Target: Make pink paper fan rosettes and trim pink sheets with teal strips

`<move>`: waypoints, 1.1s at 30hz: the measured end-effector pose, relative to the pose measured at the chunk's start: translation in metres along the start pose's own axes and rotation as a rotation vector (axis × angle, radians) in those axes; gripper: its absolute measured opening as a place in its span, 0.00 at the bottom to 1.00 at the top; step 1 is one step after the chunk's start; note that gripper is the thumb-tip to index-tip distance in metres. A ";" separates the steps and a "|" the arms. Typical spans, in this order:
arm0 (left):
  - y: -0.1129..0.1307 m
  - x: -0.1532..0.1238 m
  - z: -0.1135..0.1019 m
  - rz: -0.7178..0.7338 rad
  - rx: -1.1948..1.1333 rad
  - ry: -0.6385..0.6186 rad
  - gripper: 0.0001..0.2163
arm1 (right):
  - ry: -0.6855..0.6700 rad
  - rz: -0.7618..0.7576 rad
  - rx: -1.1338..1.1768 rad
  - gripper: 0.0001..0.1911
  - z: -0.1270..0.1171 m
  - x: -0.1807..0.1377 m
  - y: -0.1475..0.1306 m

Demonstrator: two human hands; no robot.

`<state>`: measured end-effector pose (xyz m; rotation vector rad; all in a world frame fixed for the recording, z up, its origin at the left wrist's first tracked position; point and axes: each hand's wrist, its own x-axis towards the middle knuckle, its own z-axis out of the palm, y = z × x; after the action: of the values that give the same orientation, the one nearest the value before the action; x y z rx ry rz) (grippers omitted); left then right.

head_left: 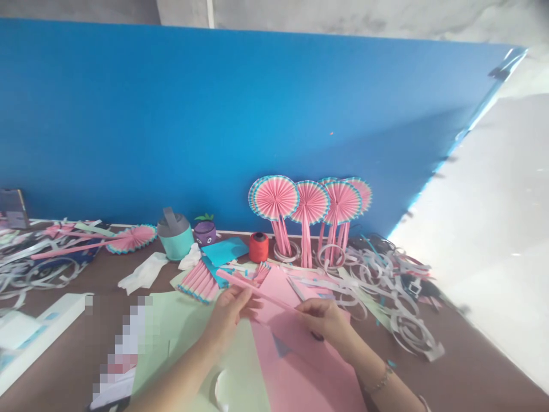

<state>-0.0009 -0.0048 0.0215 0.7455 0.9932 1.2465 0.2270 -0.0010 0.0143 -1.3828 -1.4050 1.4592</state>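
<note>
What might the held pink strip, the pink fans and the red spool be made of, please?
Pink strip: probably matte paper, flat and unshiny. Pink fans: likely matte paper, with crisp pleats. Red spool: perhaps satiny thread around a dark core; fibres unclear.

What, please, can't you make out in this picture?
In the head view:
- Strip: one end, hidden in the right hand.
- Scissors: the middle, covered by the right hand.
- Papers: anything on them, masked by pixelation.
- Phone: its far side, cut off by the picture's left edge.
</note>
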 end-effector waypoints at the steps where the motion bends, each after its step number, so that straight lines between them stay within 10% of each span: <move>1: -0.001 -0.003 0.003 -0.027 0.039 -0.035 0.23 | 0.013 0.001 -0.008 0.20 0.002 -0.001 -0.001; 18: -0.017 -0.019 0.017 -0.047 0.298 -0.208 0.20 | -0.079 -0.111 -0.192 0.16 0.029 -0.009 0.006; 33: 0.007 0.006 -0.014 0.079 0.029 0.237 0.17 | -0.083 0.059 -0.078 0.19 -0.015 0.000 -0.002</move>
<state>-0.0163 0.0021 0.0208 0.6749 1.1864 1.4150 0.2407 0.0029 0.0186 -1.4378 -1.4988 1.5300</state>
